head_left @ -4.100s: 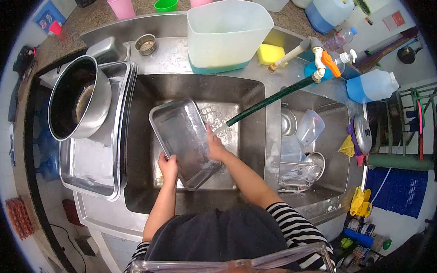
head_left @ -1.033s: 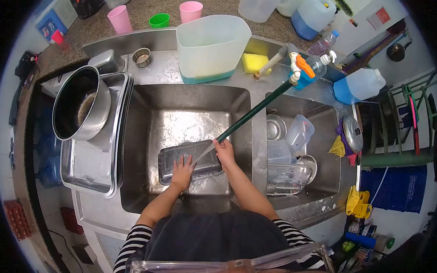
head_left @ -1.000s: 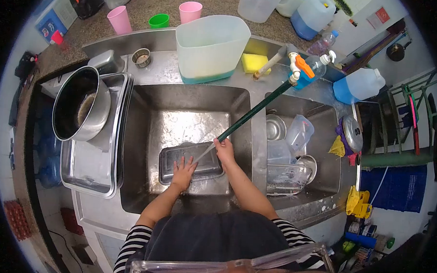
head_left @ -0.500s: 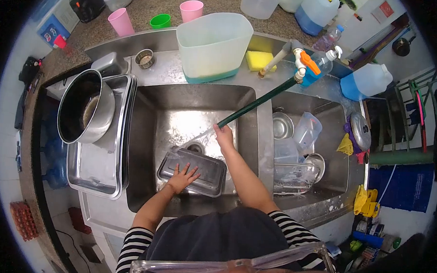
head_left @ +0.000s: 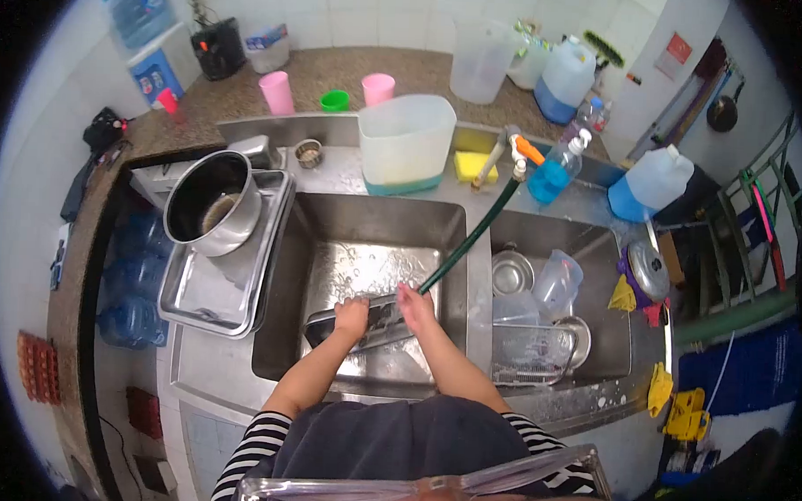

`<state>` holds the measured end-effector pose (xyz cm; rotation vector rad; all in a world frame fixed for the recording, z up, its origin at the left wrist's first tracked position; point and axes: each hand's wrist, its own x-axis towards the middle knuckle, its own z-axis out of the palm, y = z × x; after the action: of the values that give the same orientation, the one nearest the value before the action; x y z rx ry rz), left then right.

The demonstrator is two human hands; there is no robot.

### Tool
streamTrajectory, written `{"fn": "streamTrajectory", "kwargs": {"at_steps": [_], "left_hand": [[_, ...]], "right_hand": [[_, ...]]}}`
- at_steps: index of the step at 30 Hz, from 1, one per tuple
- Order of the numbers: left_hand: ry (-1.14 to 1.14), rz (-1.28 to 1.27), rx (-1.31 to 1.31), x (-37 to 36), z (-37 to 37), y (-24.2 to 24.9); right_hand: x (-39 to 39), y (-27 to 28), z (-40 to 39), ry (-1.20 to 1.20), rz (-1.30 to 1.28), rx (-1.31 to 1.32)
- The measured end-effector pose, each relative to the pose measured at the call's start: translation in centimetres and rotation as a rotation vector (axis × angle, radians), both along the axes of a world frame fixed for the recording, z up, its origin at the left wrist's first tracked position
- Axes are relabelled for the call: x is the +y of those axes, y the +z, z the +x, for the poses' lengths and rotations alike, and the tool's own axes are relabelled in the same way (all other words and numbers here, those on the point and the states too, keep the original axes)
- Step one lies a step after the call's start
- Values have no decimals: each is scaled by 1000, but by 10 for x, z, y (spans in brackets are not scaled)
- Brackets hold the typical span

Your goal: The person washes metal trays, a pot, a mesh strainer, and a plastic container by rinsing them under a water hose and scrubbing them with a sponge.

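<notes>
steel sink (head_left: pixel 376 218), middle of the frame, holds a tilted wet pan (head_left: pixel 383 318); left hand (head_left: pixel 352 317) grips its edge, right hand (head_left: pixel 416 309) pinches the hose (head_left: pixel 483 227); pan seems light, stiff, slippery, best held by the rim

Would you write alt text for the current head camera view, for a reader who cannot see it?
A person's left hand holds a tilted rectangular pan in a steel sink, the right hand at the end of a green hose. A pot sits on stacked trays at left; containers lie in a second basin at right.
</notes>
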<state>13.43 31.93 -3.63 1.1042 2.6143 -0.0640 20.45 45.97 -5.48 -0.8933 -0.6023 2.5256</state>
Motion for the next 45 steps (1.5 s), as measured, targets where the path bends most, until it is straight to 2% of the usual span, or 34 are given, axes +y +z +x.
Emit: {"fn": "streamTrajectory", "kwargs": {"at_steps": [2, 5, 7, 9, 10, 11, 13, 15, 18, 19, 20, 23, 25, 27, 29, 31, 35, 37, 39, 41, 42, 43, 45], "left_hand": [[120, 42, -20, -20, 2, 11], [196, 210, 97, -52, 7, 37], [249, 290, 121, -68, 12, 59], [195, 636, 262, -84, 16, 74], [166, 756, 326, -90, 19, 87], [182, 764, 343, -97, 23, 101], [117, 982, 327, -109, 32, 135], [128, 1058, 362, -122, 40, 164], [278, 1242, 411, -145, 42, 204], [258, 1275, 521, -156, 37, 220], [333, 1299, 488, -169, 30, 230], [532, 1297, 465, -215, -8, 236], [751, 1257, 295, -242, -23, 255], [841, 1365, -14, -270, -42, 267], [878, 1481, -199, -296, -64, 261], [896, 1476, -271, -319, -81, 257], [965, 1408, -340, -348, -106, 253], [980, 1376, -356, -357, -114, 255], [988, 1267, -423, -365, -120, 257], [986, 1233, -490, -369, -120, 268], [989, 1223, -522, -372, -120, 271], [991, 1212, -553, -374, -120, 273], [994, 1166, -565, -372, -126, 267]], "right_hand": [[5, -5, 9, -13, -60, -51], [20, -15, 23, 174, -118, -270], [20, -1, 28, 185, -37, -453], [20, 19, 27, 210, 205, -547], [20, 29, 23, 190, 460, -490], [21, 40, 18, 166, 712, -425], [31, 59, -8, -8, 1190, -310], [37, 105, -33, 43, 1276, -298], [18, 190, -74, 142, 1569, -149], [5, 213, -91, 189, 1645, -119], [-7, 229, -109, 341, 1645, -51], [-49, 245, -170, 711, 1702, 183], [-85, 241, -196, 664, 1845, 510], [-114, 233, -216, 712, 2241, 441], [-143, 226, -223, 949, 2302, 252], [-158, 202, -234, 636, 2224, 347], [-158, 195, -256, 565, 2172, 290], [-154, 209, -262, 340, 2053, 483], [-153, 221, -271, 292, 2008, 441], [-148, 230, -286, 80, 1969, 246], [-144, 228, -297, 139, 1825, 180], [-143, 241, -291, 134, 1825, 174], [-140, 265, -279, 228, 1392, 99]]}}
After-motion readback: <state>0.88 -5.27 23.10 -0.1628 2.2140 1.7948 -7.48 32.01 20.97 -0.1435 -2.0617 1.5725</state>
